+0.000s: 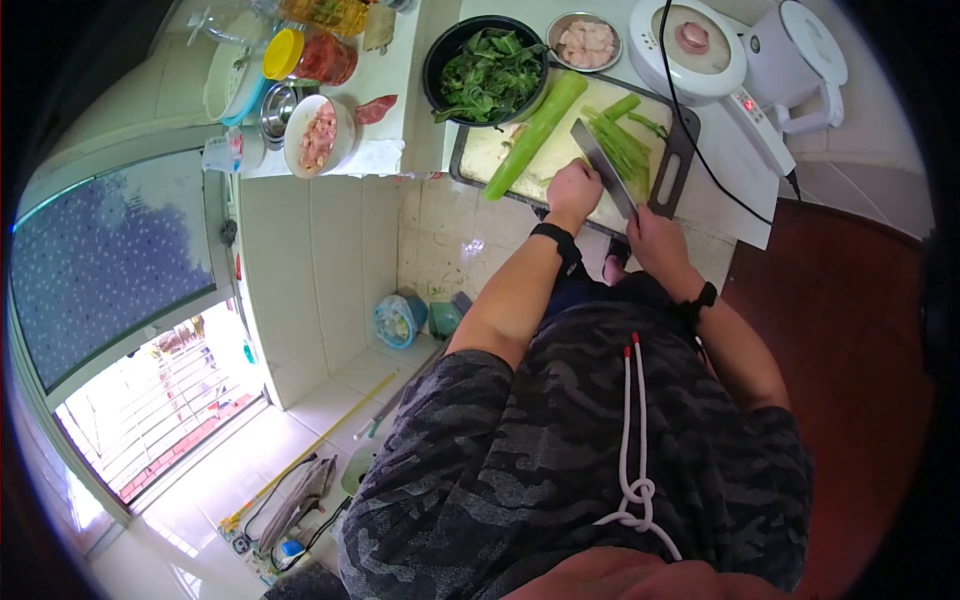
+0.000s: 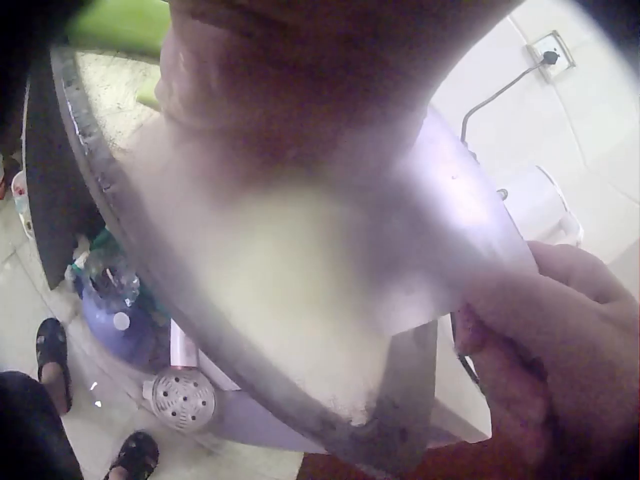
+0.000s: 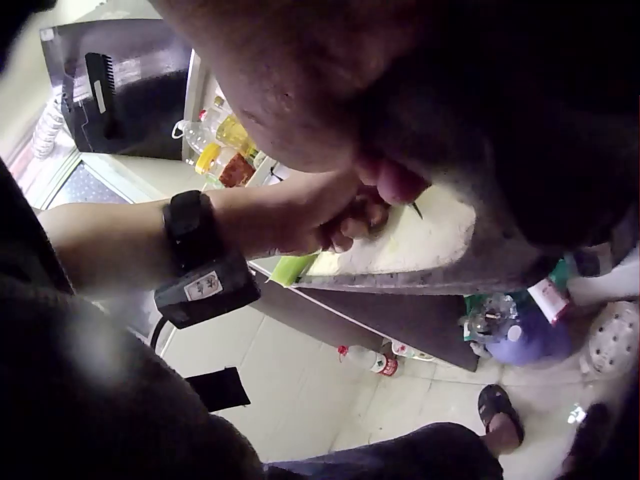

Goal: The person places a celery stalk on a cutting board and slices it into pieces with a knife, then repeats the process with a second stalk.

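Note:
A right hand (image 1: 655, 240) grips the handle of a cleaver; its blade (image 1: 603, 165) slants over the cutting board (image 1: 667, 186), alongside cut green stalks (image 1: 622, 145). Beside the blade's near side is the left hand (image 1: 575, 190), over the board; the right wrist view shows this hand (image 3: 335, 215) with fingers curled, but what lies under them is hidden. A thick peeled green stem (image 1: 537, 135) lies across the board left of both hands. In the left wrist view, the right hand (image 2: 560, 350) is at the blade's lower end, and the left hand (image 2: 290, 90) is blurred.
Behind the board stand a black pan of leaves (image 1: 490, 75), a bowl of pale meat (image 1: 585, 44), a white cooker (image 1: 690, 48) and a kettle (image 1: 800, 55). A black cord (image 1: 690, 125) crosses the right side. Another meat bowl (image 1: 320, 137) and jars stand left.

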The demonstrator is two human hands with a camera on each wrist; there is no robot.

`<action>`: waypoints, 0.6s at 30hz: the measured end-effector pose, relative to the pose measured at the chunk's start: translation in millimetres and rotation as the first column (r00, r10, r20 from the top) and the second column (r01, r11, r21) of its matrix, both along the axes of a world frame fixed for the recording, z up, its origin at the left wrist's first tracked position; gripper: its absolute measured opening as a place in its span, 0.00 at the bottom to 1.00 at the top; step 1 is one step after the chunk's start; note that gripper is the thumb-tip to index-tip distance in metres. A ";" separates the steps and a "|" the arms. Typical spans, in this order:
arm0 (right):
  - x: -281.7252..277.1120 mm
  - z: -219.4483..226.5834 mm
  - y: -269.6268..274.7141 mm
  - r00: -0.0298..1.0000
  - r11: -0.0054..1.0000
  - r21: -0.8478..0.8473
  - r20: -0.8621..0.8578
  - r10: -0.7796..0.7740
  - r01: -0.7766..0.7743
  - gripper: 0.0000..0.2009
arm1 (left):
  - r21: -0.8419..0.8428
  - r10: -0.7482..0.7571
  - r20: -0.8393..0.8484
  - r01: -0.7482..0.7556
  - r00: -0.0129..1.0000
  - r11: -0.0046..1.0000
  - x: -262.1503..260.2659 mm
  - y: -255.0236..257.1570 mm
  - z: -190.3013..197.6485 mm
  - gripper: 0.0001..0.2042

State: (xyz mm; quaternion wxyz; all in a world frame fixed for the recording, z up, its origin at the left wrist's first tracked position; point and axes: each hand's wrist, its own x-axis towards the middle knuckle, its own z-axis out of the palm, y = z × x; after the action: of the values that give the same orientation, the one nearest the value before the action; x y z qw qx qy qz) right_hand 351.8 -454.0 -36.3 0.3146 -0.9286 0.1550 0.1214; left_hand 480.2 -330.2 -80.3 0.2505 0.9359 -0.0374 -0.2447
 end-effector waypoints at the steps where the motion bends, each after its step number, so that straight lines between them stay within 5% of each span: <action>1: -1.0 -0.8 -1.7 1.000 1.000 0.011 -0.016 -0.003 0.004 0.12 | 0.015 -0.024 -0.011 0.024 1.000 1.000 1.2 -0.1 0.3 0.14; 11: 17.1 -24.3 -1.2 0.999 0.999 0.039 0.020 -0.024 0.023 0.12 | 0.056 -0.060 -0.009 0.061 0.998 0.997 1.0 3.3 -1.3 0.14; 14: 24.9 -25.4 -1.1 0.990 0.996 0.003 0.111 -0.085 0.086 0.12 | -0.103 -0.040 -0.010 0.039 0.999 0.994 1.3 16.6 -6.2 0.12; 18: 4.3 -15.2 -5.1 0.990 0.996 0.034 0.114 -0.086 0.082 0.12 | -0.161 -0.020 0.230 0.058 0.973 0.985 7.8 54.6 10.5 0.11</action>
State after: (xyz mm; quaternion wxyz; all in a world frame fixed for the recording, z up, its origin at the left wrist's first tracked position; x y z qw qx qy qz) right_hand 356.1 -459.1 -51.5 0.3415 -0.9220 0.1737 0.0565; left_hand 488.0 -275.6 -69.8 0.3170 0.9326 -0.1047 -0.1371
